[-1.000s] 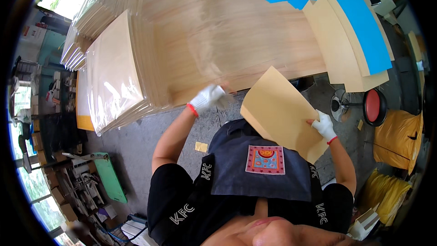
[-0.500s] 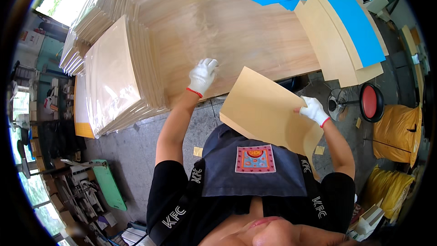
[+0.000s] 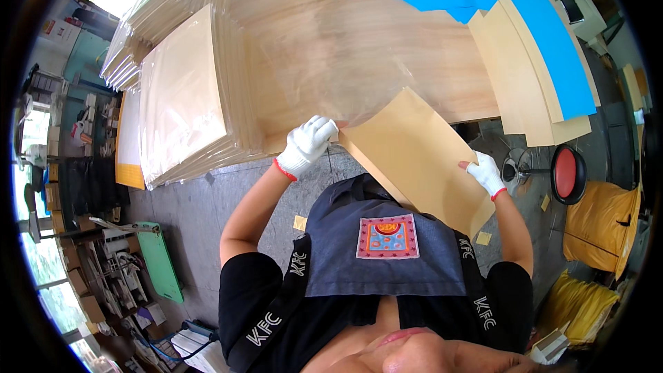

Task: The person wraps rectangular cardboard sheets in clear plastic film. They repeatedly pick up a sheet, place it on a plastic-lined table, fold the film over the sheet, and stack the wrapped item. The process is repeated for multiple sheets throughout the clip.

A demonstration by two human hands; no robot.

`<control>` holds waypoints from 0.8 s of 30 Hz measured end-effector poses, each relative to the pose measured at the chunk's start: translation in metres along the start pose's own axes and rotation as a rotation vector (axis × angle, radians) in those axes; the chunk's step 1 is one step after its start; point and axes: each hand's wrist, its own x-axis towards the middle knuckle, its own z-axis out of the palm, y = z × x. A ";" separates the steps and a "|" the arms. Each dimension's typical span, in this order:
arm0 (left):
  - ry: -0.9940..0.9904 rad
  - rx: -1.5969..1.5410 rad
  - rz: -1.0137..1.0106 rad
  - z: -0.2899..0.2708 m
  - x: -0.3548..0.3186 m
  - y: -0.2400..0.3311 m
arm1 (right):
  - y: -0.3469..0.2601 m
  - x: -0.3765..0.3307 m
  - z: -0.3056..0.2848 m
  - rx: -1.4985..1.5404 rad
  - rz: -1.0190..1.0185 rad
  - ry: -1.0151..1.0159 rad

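between left hand [image 3: 308, 145] and right hand [image 3: 486, 175], tan paperboard [image 3: 423, 159] is held, long axis slanted down rightward, right edge clasped under the right thumb, left corner met by curled left fingers, pinch unclear.

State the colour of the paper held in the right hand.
The paper in the right hand is plain tan, best seen in the head view.

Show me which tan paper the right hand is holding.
The uncovered tan paper by the apron, its right edge in the right hand. The others lie on the table: plastic-covered piles left, a blue-topped pile right.
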 end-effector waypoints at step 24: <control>0.670 -1.706 -1.311 0.128 0.017 0.059 | -0.091 0.095 -0.015 -0.034 -0.020 -0.074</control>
